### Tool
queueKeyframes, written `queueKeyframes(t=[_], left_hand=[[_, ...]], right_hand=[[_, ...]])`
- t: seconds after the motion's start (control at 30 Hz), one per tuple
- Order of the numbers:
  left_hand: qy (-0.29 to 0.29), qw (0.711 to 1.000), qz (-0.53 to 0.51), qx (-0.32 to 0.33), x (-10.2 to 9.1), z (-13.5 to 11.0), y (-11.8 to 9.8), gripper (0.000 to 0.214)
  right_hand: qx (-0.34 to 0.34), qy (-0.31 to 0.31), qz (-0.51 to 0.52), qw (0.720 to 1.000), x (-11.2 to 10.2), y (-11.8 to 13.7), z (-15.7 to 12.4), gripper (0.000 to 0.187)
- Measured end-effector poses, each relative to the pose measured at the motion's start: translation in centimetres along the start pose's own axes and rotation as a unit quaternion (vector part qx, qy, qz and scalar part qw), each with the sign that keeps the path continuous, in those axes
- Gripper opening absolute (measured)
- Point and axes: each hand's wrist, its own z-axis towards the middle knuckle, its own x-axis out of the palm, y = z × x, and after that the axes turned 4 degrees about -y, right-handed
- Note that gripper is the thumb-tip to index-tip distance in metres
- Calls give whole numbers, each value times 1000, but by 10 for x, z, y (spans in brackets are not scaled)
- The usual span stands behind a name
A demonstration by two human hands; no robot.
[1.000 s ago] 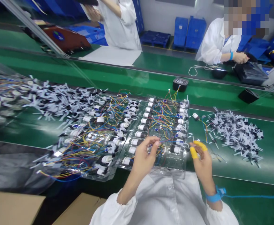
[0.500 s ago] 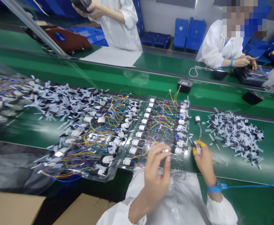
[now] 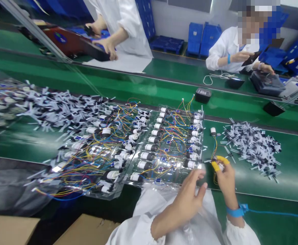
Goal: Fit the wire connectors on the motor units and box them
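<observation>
My right hand (image 3: 225, 175), with yellow finger covers on thumb and index finger, pinches a white-and-black cylindrical part (image 3: 220, 166) beside the tray; the fingers partly hide it. Coloured wires (image 3: 215, 147) run from there up to another white-and-black cylinder (image 3: 213, 131) standing on the green surface. My left hand (image 3: 187, 199) is over the near right corner of the clear plastic tray (image 3: 173, 172), its thumb apart from its curved fingers and nothing visible in it. Rows of wired white-and-black cylinders (image 3: 147, 155) lie in this tray.
A pile of black pieces with white strips (image 3: 253, 146) lies at right, a larger pile (image 3: 64, 107) at left. Another loaded tray (image 3: 98, 170) stands left. A black digital box (image 3: 203, 94) sits behind. A blue wrist cord (image 3: 274, 213) trails right. Two people work across the bench.
My left hand has moved right and down from over the tray, towards my right hand. My right hand keeps its pinch, shifted slightly. The people opposite have moved their hands.
</observation>
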Motion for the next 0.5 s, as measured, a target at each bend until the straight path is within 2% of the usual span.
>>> queueKeyframes(t=[0.1, 0.2, 0.3, 0.5], left_hand=[[24, 997, -51, -45, 11, 0, 9, 48], [0, 984, -153, -90, 17, 4, 10, 57], [-34, 967, -231, -102, 14, 12, 5, 57], [-62, 965, -232, -105, 1, 26, 0, 40]], right_hand=[[-2, 41, 24, 999, 0, 13, -4, 33], [-10, 96, 42, 994, -1, 28, -8, 27], [-29, 142, 43, 988, -1, 39, -11, 21], [-47, 178, 48, 982, -2, 45, -12, 15]])
